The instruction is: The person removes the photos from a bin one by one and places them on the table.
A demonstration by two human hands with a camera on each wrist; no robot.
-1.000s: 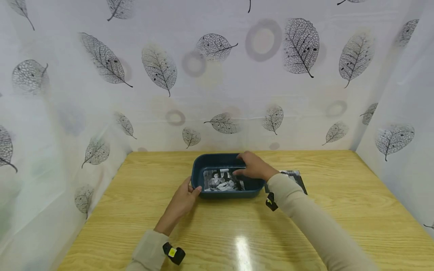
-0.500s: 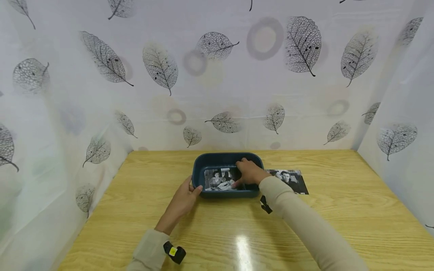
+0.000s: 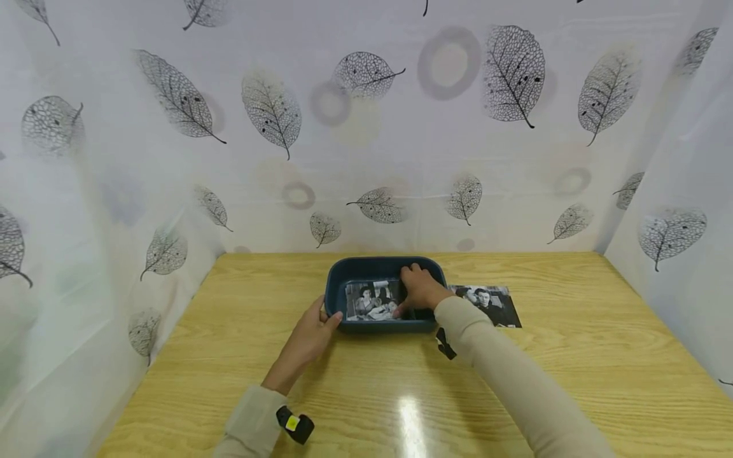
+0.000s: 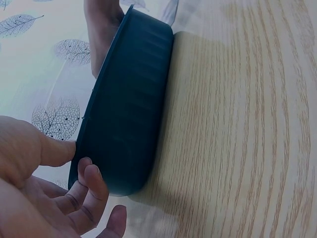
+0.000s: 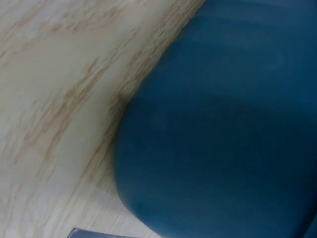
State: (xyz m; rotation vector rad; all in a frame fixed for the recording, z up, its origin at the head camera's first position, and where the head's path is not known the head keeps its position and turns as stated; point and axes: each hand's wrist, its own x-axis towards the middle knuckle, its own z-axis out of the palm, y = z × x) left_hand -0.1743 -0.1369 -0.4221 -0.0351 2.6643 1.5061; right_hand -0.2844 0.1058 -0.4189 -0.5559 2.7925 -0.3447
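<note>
Tray (image 3: 385, 327) stands right of your left hand (image 3: 309, 329), which pinches its rim, apparently for steadiness; your right hand (image 3: 422, 290), half-spread, covers part of the photo (image 3: 368, 303) inside, grip impossible to tell.

We see a pale sheet (image 3: 389, 146) behind the worktop (image 3: 258, 280), printed with dark skeleton leaves and faint grey rings; similar leafy sheets enclose the left side (image 3: 74, 191) and right side (image 3: 681, 172). Across the yellowish wood grain, we notice one bright white reflection (image 3: 411, 423).
</note>
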